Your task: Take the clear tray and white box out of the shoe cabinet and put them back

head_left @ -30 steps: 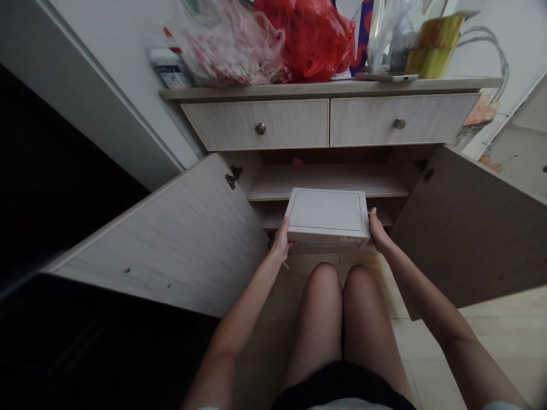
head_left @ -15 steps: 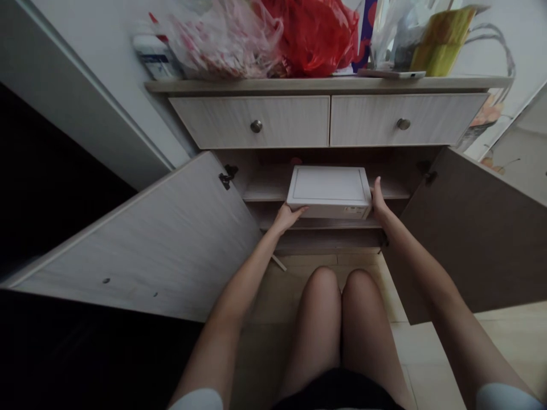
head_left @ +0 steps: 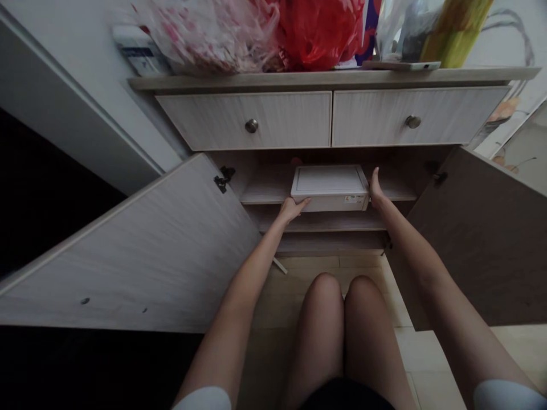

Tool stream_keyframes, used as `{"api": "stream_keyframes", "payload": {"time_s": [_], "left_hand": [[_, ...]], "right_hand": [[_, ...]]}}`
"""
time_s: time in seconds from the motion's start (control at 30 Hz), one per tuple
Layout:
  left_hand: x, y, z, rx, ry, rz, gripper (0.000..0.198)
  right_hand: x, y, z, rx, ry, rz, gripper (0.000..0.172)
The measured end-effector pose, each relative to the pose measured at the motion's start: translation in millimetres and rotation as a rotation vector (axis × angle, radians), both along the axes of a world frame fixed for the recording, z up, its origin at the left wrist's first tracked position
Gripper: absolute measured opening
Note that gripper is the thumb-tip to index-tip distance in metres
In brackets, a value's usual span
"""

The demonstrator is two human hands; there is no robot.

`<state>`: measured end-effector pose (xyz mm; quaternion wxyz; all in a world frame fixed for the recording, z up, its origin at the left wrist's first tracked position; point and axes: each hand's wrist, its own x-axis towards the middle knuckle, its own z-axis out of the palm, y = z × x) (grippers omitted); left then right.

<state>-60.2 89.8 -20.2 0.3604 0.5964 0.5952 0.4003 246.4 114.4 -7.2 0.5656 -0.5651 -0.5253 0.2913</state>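
Plain off-white rectangular box [head_left: 329,181]. Streaky pale-grey wooden cabinet [head_left: 294,117]; near its top front edge, solid-red crumpled plastic bag [head_left: 320,34].

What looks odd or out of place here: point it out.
A pale strip pokes out at a slant from behind the left door; what it is, I can't tell. The white box juts past the shelf edge, but the left hand holds it. Nothing looks spilled.

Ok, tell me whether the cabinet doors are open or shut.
Open: left door and right door stand swung outward, exposing shelves beside the white box.
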Motion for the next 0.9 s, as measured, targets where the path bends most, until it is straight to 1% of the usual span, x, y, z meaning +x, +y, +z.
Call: {"api": "stream_keyframes", "payload": {"time_s": [0.07,0.13,0.2,0.27,0.33,0.4,0.47,0.7,0.8,0.9], "left_hand": [[-1,1,1.7,0.006,0.061,0.035,0.049],[-1,-2,-0.3,0.085,0.078,0.099,0.048],[-1,-8,-7.6,0.206,0.05,0.191,0.046],[0,-15,-18.9,0.285,0.02,0.254,0.039],[1,-19,-29.7,0.306,0.014,0.267,0.03],[2,-17,-35.7,0.32,0.02,0.259,0.023],[2,-10,-35.7,0.329,0.044,0.248,0.019],[0,28,-21.0,0.297,0.186,0.181,0.023],[1,42,-20.4,0.296,0.213,0.169,0.023],[3,55,-21.0,0.289,0.223,0.169,0.022]], "right_hand": [[0,-1,-3.8,-0.055,0.112,-0.012,0.096],[-3,-11,-14.0,-0.035,0.145,-0.072,0.093],[-9,-29,-30.1,0.064,0.067,-0.172,0.085],[-14,-49,-47.4,0.151,-0.056,-0.245,0.075],[-19,-62,-59.8,0.188,-0.141,-0.289,0.066],[-21,-66,-64.6,0.195,-0.172,-0.313,0.059],[-20,-61,-63.2,0.188,-0.167,-0.308,0.055],[-9,-27,-51.5,0.09,-0.202,-0.305,0.049],[-4,-12,-48.6,0.034,-0.225,-0.291,0.047],[-1,3,-45.7,0.024,-0.241,-0.289,0.042]]}}
